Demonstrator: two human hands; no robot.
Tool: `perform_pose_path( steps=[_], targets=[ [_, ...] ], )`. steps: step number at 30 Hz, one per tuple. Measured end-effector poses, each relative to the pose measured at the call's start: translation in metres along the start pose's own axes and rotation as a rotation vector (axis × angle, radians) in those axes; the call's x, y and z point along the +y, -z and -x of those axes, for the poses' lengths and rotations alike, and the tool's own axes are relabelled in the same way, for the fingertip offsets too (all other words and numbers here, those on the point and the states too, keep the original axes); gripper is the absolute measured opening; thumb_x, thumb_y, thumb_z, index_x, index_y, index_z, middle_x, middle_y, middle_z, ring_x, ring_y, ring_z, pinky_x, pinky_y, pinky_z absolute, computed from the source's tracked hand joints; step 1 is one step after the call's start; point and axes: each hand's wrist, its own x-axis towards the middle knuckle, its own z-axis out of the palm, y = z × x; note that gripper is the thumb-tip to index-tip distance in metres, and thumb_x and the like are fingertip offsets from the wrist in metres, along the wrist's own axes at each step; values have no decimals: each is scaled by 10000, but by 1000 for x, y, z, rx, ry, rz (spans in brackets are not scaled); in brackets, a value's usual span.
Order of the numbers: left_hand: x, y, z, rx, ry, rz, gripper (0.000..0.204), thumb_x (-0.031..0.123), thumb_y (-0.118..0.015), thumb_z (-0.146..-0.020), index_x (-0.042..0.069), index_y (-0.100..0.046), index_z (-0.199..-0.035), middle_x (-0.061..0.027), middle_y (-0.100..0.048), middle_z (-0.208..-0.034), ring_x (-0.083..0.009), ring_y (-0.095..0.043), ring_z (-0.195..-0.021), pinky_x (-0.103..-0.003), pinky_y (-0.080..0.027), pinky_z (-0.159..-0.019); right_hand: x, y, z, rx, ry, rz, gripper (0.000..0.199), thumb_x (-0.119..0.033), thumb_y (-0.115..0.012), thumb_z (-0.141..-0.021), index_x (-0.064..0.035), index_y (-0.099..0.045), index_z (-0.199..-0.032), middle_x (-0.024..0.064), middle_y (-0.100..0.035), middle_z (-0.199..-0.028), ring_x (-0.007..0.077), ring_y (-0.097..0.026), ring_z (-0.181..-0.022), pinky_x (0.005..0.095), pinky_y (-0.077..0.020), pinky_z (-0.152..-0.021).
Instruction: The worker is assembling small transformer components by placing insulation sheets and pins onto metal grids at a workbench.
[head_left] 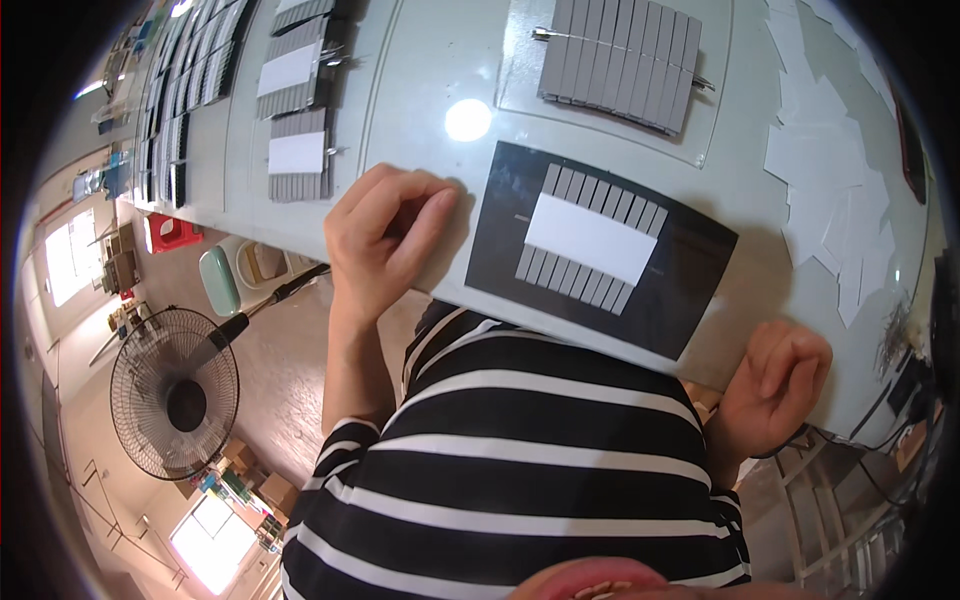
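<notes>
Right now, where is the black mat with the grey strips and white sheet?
In the head view, the black mat lies at the table's near edge, between the left hand and the right hand, just above the striped shirt.

Head-worn fisheye, steeply down, close

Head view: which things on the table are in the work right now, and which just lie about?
In the work:
- black mat bearing grey strips under a white sheet
- left hand, resting beside the mat
- right hand, at the table edge

Lying about:
- finished strip sets
- clear plate of strips
- white paper pieces
- floor fan
</notes>
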Motion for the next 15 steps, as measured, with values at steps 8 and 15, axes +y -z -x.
perform_pose_path(
  steps=[8, 15],
  targets=[
    [-4, 3, -3, -38, -2, 3, 99, -27, -744, -816, -6, -703, -904, -52, -618, -756, -97, -519, -600, -220, -388, -536, -3, -3, 0, -24, 78, -44, 370, -307, -333, -1090, -50, -548, -931, 3, -461, -617, 97, -367, -479, 259, -285, -503],
    [-5, -2, 3, 17, 37, -10, 79, 4, -764, -796, 23, -696, -831, -69, -595, -684, -164, -535, -565, -282, -415, -520, 9, -10, 12, 124, 87, 69, 476, -281, -334, -1089, -21, -525, -739, 60, -499, -569, 104, -392, -423, 255, -301, -420]
  ],
)
